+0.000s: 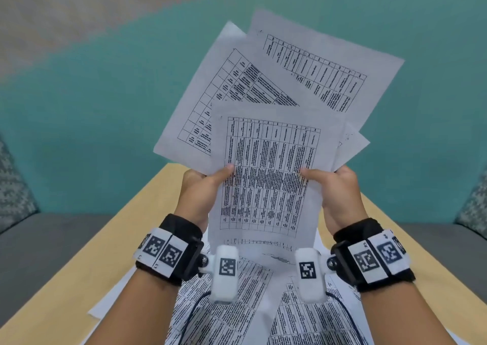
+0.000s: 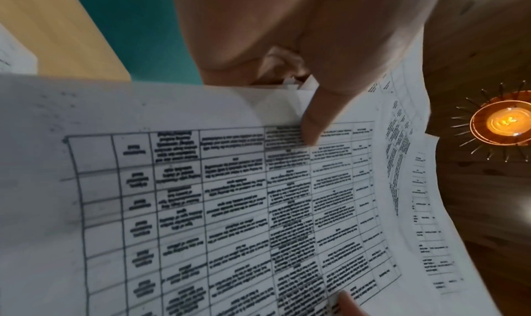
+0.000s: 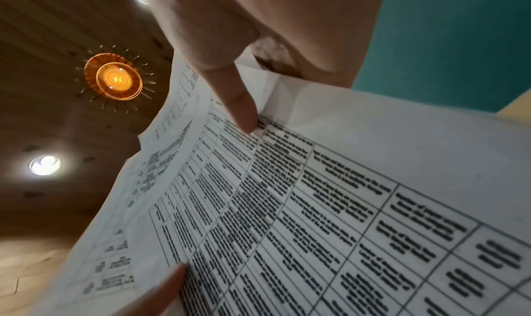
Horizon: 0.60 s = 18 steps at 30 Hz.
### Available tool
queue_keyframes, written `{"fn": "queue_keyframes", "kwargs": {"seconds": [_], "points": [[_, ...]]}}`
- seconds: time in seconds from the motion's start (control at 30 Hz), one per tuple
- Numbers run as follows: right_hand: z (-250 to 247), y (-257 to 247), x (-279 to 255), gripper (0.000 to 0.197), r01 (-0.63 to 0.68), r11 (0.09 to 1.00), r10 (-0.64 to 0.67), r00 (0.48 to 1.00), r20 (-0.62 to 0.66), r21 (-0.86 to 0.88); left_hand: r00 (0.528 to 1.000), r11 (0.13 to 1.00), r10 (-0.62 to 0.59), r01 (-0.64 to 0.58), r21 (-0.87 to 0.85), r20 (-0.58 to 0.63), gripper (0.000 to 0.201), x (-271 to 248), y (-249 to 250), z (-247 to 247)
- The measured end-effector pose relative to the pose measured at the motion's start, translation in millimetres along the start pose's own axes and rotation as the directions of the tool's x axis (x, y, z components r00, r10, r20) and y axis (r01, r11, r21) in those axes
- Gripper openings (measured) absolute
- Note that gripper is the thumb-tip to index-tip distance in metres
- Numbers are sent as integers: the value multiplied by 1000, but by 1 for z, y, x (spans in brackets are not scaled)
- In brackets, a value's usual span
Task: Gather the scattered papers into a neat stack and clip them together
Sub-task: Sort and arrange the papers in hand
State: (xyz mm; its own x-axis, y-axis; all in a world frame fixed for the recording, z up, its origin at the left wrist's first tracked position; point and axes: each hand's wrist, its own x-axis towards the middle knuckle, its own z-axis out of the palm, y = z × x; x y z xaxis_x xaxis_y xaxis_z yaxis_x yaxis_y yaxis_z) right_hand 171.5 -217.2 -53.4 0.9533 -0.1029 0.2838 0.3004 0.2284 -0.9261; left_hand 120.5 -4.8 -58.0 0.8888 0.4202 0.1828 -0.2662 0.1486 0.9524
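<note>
Item: fanned printed sheets (image 1: pixel 263 123), table-grid pages, several, held up in the air above my wooden table (image 1: pixel 79 265), corners splayed at differing angles.
Left hand (image 1: pixel 200 189): thumb pressed on the front sheet's left edge, fingers curled behind; pinching the bundle.
Right hand (image 1: pixel 340 192): the same on the right edge, thumb in front.
Loose sheets on the table (image 1: pixel 237 305): more printed pages lying below my wrists, not yet collected.
Clip: none in view.
Step in hand, as I judge it: gathering, with squaring not begun.
Next move calls for: loosening both pinches enough to let the sheets slide, tapping the edges level, adding the remaining pages, then finding the clip.
</note>
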Motion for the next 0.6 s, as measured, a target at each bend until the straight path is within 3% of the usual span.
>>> {"fn": "queue_keyframes", "kwargs": {"seconds": [0.03, 0.07, 0.2, 0.23, 0.33, 0.37, 0.43, 0.47, 0.53, 0.6], "points": [[-1, -1, -1, 24, -13, 1000, 13, 1000, 13, 22, 1000, 1000, -11, 11, -16, -4, 54, -1, 1, 0], [-3, -1, 1, 26, -26, 999, 25, 999, 26, 47, 1000, 1000, -21, 21, -8, -20, 50, -1, 2, 1], [-11, -3, 2, 56, -88, 995, 81, 990, 115, 51, 1000, 999, -3, 2, -32, -26, 83, 0, 3, -1], [-12, -3, 2, 47, -79, 996, 75, 987, 139, 29, 1000, 999, -8, 7, -43, -20, 77, -2, 8, 0], [-15, -2, 1, 25, -11, 999, 19, 985, 169, -49, 999, 999, -2, 3, -38, 33, 28, -4, 14, 1], [-15, -2, 0, 22, 13, 998, -3, 987, 162, -62, 999, 999, 16, -14, -50, 42, 30, -5, 16, 1], [-16, -1, 2, 18, 36, 998, -26, 988, 155, -60, 999, 994, 39, -36, -104, 35, 65, -7, 19, 0], [-16, 0, 3, 18, 36, 998, -27, 988, 151, -54, 999, 988, 44, -42, -145, 15, 64, -6, 20, -2], [-16, -1, 3, 18, 34, 999, -29, 991, 132, -35, 998, 983, 60, -58, -172, 7, 37, -4, 20, -3], [-16, -1, 5, 18, 40, 999, -40, 995, 94, -1, 999, 990, 52, -50, -130, 15, 32, -1, 16, -4]]}}
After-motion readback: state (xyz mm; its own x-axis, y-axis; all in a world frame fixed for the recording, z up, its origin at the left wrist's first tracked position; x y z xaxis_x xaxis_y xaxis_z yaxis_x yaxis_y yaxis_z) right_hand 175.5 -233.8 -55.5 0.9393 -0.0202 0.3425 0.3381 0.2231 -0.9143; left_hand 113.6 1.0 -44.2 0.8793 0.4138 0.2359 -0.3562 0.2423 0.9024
